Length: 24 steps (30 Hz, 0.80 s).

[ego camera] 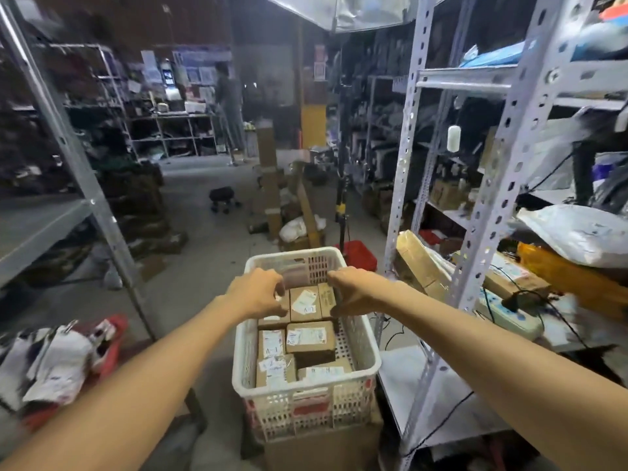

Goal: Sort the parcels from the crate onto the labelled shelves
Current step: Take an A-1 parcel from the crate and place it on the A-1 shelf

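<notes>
Dim storeroom. Grey slotted-steel shelving rack (489,212) stands right of the hands. White perforated plastic crate (370,351) sits below them, packed with small brown cardboard parcels (309,338).

Left hand (258,294) and right hand (353,295) are half-curled and flank the far labelled parcel (306,302); cannot tell if they grip it.

Parcels judged light and stiff; take by opposite sides. Lower layers hidden, shelf labels unreadable.

A parcel storeroom, seemingly: slotted metal shelving (494,198) at right holds mailer bags (574,232), cardboard boxes (268,185) stacked centre-frame on concrete.
</notes>
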Each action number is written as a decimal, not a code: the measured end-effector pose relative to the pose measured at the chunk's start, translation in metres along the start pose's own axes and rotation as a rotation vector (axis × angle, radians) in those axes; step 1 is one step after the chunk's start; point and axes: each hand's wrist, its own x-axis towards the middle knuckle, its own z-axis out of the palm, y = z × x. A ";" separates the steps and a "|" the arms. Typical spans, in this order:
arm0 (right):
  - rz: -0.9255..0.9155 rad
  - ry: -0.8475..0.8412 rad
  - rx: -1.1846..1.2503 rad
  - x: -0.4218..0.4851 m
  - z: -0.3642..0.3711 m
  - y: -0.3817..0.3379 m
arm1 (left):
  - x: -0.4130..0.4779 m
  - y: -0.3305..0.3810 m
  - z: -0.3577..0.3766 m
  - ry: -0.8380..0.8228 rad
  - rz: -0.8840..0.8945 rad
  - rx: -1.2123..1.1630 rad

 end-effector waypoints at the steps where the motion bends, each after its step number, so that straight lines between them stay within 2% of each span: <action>1: -0.009 -0.001 -0.010 0.014 0.003 0.002 | 0.012 -0.010 0.004 -0.003 -0.003 -0.016; 12: 0.003 -0.134 -0.048 0.148 0.042 0.022 | 0.125 -0.091 0.059 -0.156 -0.040 -0.038; 24: 0.069 -0.387 0.089 0.231 0.135 0.112 | 0.222 -0.091 0.155 -0.394 -0.064 -0.111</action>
